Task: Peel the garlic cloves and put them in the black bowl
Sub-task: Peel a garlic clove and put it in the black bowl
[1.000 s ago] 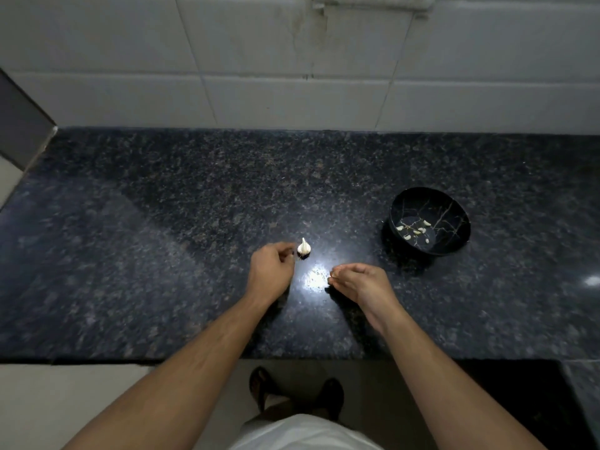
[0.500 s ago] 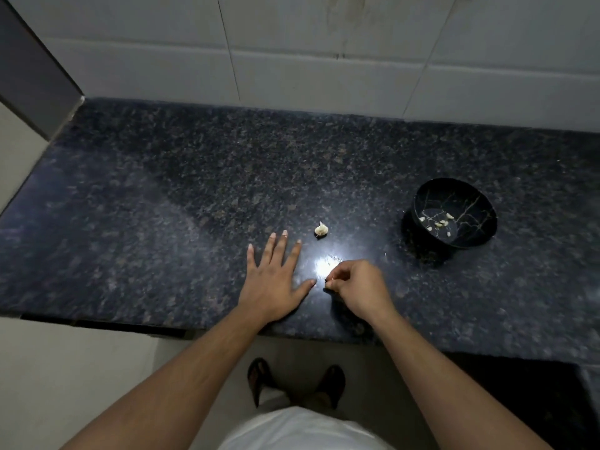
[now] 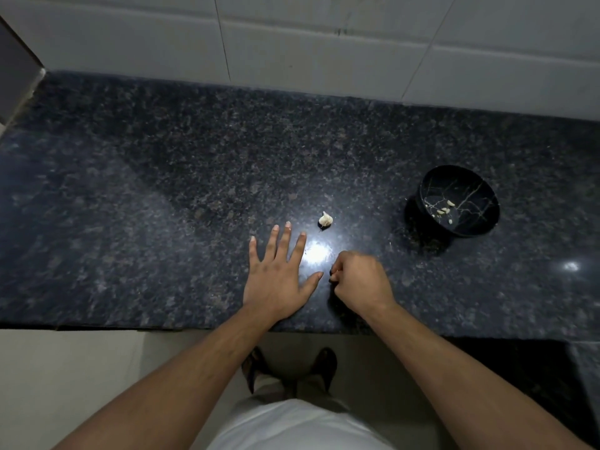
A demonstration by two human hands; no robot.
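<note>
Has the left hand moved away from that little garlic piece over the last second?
Yes. The left hand let go of the garlic and now lies flat on the counter, nearer the front edge.

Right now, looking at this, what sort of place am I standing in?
Most likely a home kitchen. You stand at a dark speckled stone counter backed by pale wall tiles, with a garlic bulb on it and a black bowl holding a few peeled cloves.

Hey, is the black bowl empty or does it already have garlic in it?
Not empty. The black bowl stands upright on the counter with several pale garlic cloves lying on its bottom.
</note>
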